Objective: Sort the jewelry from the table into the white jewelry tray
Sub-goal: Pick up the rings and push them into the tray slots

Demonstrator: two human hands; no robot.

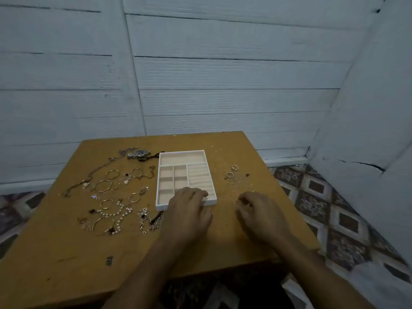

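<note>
The white jewelry tray [183,155] with beige compartments sits mid-table, and every compartment I can see holds nothing. My left hand [188,210] rests with curled fingers on the tray's near edge, covering its front middle. My right hand [260,214] lies on the table just right of the tray, fingertips curled down among small rings and earrings [234,181]; whether it pinches one is hidden. Left of the tray lie bangles [103,186], a pearl bracelet [116,211], chains [151,220], a long necklace [89,177] and a wristwatch [140,154].
The wooden table [66,253] stands against a white panelled wall [223,74]. Its right edge drops to a patterned floor [323,197]. Bare tabletop lies at the front left and between my forearms.
</note>
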